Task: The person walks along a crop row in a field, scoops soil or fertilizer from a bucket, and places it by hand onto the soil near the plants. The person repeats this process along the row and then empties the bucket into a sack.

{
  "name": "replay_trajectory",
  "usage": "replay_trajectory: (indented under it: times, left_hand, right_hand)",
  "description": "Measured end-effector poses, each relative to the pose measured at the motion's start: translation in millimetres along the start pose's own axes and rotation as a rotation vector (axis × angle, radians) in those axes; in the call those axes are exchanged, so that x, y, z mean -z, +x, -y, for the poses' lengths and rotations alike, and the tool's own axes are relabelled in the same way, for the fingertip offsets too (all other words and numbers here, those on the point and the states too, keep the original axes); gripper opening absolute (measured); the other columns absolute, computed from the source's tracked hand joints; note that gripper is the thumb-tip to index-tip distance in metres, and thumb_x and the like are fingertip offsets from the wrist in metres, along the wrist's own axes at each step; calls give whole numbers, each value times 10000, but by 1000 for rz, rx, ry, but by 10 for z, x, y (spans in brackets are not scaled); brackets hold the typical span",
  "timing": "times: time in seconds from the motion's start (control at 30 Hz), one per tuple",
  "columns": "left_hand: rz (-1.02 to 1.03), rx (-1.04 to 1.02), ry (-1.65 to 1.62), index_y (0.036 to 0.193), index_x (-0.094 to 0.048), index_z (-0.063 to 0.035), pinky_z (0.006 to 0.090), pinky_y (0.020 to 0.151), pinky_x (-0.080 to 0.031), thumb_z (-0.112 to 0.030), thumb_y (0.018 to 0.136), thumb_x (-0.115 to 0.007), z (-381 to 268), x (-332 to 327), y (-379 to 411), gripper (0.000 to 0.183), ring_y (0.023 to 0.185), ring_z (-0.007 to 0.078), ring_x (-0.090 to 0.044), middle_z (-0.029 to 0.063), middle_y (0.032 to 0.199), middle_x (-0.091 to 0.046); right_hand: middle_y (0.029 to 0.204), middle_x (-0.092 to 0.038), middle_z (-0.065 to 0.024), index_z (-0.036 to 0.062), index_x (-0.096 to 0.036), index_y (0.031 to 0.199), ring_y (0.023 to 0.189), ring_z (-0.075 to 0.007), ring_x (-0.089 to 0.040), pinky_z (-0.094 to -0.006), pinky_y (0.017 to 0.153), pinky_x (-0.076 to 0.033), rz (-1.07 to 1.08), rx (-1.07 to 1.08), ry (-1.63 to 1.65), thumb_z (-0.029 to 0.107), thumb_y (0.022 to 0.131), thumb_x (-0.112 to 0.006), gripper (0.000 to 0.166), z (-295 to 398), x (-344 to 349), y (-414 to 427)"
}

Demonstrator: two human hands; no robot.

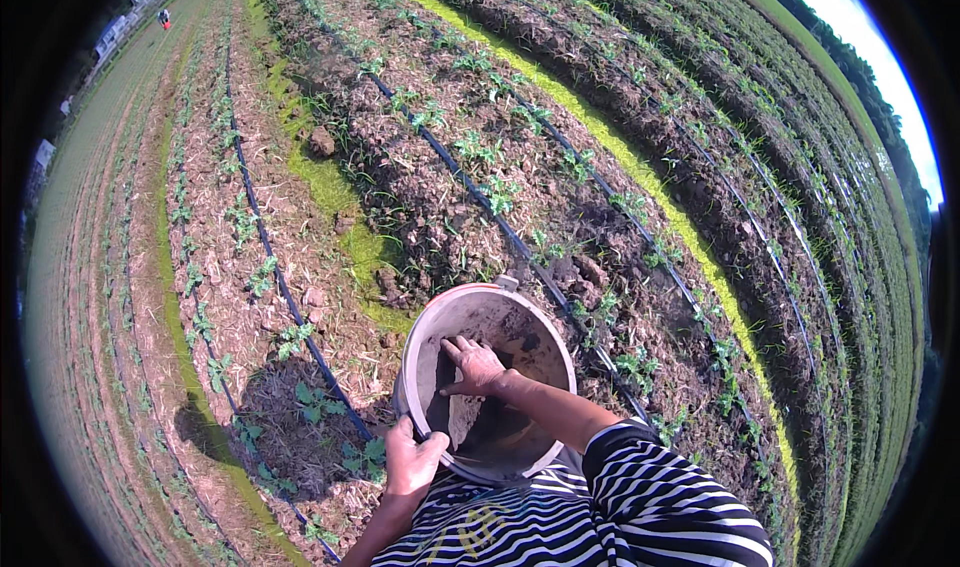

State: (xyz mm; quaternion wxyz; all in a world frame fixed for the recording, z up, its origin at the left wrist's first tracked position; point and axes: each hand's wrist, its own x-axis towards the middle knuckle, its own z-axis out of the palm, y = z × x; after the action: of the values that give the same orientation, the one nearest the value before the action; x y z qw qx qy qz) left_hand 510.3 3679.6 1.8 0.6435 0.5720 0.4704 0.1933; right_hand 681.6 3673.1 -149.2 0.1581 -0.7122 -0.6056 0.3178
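Note:
A round plastic bucket [480,313], its inside smeared with soil, is held against the front of a striped shirt [495,526]. My left hand [412,453] grips its near left rim, thumb on top. Inside the bucket is my right hand [474,366], palm down with the fingers spread. Nothing shows between those fingers. Dark, powdery or granular material [480,436] lies in the bottom, partly in shadow and partly covered by my right forearm. What exactly it is, I cannot tell.
Raised soil beds carry rows of leafy seedlings [499,194] and black drip-irrigation hoses [465,180]. Green, waterlogged furrows [330,184] [615,150] run between beds. A large clod [321,141] sits at one furrow's edge. Far off at upper left stands a person [164,17].

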Motion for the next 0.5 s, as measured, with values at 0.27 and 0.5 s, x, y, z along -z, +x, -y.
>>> replay_trajectory:
  times: [0.27,0.5]
  left_hand:
    - [-83,-10,-32,817,-540,32,204,517,-371,1,664,-517,-334,226,102,158,586,49,-432,-2,681,-529]
    - [-110,4,-117,805,-542,10,196,531,-375,14,672,-514,-196,484,937,136,590,43,-445,-14,708,-536]
  right_hand:
    - [1139,-458,-175,67,-425,1159,1008,-331,-491,-399,840,-409,486,122,37,490,566,-691,775,165,-307,39]
    - [1016,-577,-132,52,-511,1112,948,-238,-548,-348,800,-438,949,-158,500,333,608,-683,602,70,-163,620]
